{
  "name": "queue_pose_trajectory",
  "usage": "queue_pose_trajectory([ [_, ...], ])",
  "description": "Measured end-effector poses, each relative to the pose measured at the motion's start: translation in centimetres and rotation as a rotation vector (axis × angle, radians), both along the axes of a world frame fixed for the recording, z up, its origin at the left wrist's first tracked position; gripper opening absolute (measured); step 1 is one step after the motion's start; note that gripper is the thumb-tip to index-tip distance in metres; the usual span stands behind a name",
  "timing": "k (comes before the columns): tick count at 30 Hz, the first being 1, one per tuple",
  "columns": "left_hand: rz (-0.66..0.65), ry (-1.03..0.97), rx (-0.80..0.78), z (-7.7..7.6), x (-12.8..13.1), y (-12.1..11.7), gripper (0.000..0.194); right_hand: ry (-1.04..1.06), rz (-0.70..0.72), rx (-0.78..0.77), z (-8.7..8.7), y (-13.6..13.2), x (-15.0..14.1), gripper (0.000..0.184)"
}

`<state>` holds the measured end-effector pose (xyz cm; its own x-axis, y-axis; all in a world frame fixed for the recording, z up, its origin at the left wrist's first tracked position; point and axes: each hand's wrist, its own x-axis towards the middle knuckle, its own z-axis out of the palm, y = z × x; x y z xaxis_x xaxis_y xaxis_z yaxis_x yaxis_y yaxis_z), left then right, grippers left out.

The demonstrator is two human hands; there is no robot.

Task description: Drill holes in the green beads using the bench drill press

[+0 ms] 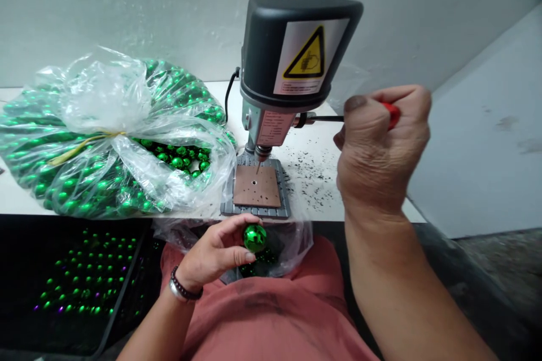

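Standing against pale wall point(169, 11), white table point(313, 180) strewn with dark shavings point(315, 172).

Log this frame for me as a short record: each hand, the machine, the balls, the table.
left hand: left hand pinches a green ball between thumb and fingers, off the table
right hand: right hand closed on the red knob of the lever
machine: drill press, yellow warning label on its housing
drill bit: drill bit points down at a brown plate with a hole
ball stock: large plastic bag of green balls, left of the machine
debris: dark chips scattered right of the plate
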<state>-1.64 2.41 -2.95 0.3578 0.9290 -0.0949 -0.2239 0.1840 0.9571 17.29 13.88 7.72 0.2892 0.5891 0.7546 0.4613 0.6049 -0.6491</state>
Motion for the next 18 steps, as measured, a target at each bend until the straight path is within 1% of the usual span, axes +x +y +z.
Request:
queue_pose_trajectory([
  [2,-0.008,0.167,0.119,0.1,-0.5,0.0,0.053,0.044,-0.009,0.018,0.1,-0.1,-0.1,0.023],
  [4,0.009,0.382,0.253,0.7,-1.3,0.3,0.055,0.059,-0.020,0.010,0.1,-0.1,-0.1,0.025],
  [6,0.065,0.597,0.359,1.7,-2.1,1.2,0.047,0.050,-0.045,-0.005,0.2,-0.2,-0.1,0.028],
  [8,0.208,0.806,0.455,2.8,-3.2,2.8,0.033,0.034,-0.070,-0.014,0.2,-0.2,-0.1,0.030],
  [9,0.323,0.927,0.504,3.4,-3.8,4.0,0.029,0.026,-0.077,-0.017,0.2,-0.2,0.0,0.030],
  [10,0.439,1.058,0.562,3.8,-4.5,5.3,0.027,0.019,-0.081,-0.019,0.2,-0.3,0.0,0.030],
  [11,0.523,1.201,0.599,4.1,-5.3,6.7,0.028,0.014,-0.083,-0.020,0.2,-0.3,0.0,0.030],
  [12,0.559,1.348,0.596,4.2,-6.1,8.2,0.032,0.012,-0.082,-0.020,0.2,-0.3,0.0,0.030],
  [13,0.554,1.490,0.566,4.3,-6.9,9.7,0.034,0.013,-0.079,-0.020,0.2,-0.4,0.0,0.030],
  [14,0.507,1.622,0.507,4.2,-7.6,11.0,0.036,0.014,-0.079,-0.024,0.3,-0.4,0.0,0.029],
  [16,0.282,1.814,0.379,3.8,-8.6,13.1,0.037,0.020,-0.082,-0.041,0.4,-0.4,-0.1,0.028],
  [18,0.100,1.874,0.328,3.3,-9.0,14.1,0.044,0.025,-0.092,-0.062,0.5,-0.4,-0.1,0.028],
])
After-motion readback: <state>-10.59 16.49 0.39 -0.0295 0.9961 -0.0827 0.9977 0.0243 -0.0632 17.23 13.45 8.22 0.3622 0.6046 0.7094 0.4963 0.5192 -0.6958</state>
